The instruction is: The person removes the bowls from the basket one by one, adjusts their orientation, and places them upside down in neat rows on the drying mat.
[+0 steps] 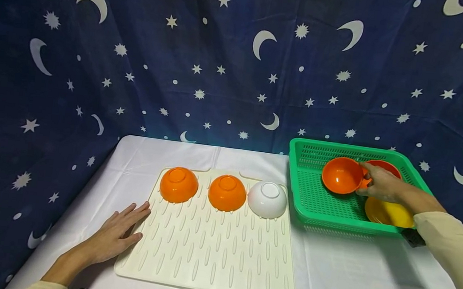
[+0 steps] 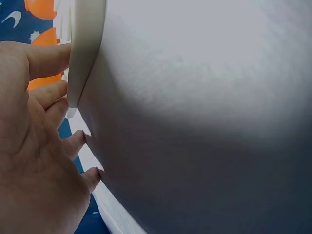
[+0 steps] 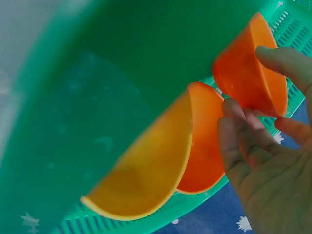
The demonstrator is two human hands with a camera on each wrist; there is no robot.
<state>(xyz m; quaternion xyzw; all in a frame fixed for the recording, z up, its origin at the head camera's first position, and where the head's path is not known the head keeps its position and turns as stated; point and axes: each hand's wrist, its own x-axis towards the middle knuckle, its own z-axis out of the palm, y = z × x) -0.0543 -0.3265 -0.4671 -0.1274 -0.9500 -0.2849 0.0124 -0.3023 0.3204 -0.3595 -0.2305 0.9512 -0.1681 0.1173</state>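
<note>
My right hand (image 1: pixel 384 184) reaches into the green basket and pinches the rim of an orange bowl (image 1: pixel 341 176), which tilts with its hollow toward me. In the right wrist view the thumb (image 3: pixel 275 58) lies at that bowl's rim, with the other fingertips low beside it. Another orange bowl (image 3: pixel 202 141) and a yellow bowl (image 3: pixel 151 170) lean nearby, partly covered by the hand in the head view. My left hand (image 1: pixel 109 233) lies with fingers stretched out at the left edge of a cream draining mat (image 1: pixel 207 255), fingertips touching it.
Along the mat's far edge, two orange bowls (image 1: pixel 178 185) and a white bowl (image 1: pixel 267 200) stand upside down in a row. The green basket (image 1: pixel 304 213) sits right of the mat on the white tablecloth (image 1: pixel 344 279). A dark blue star-patterned curtain (image 1: pixel 231 69) hangs behind.
</note>
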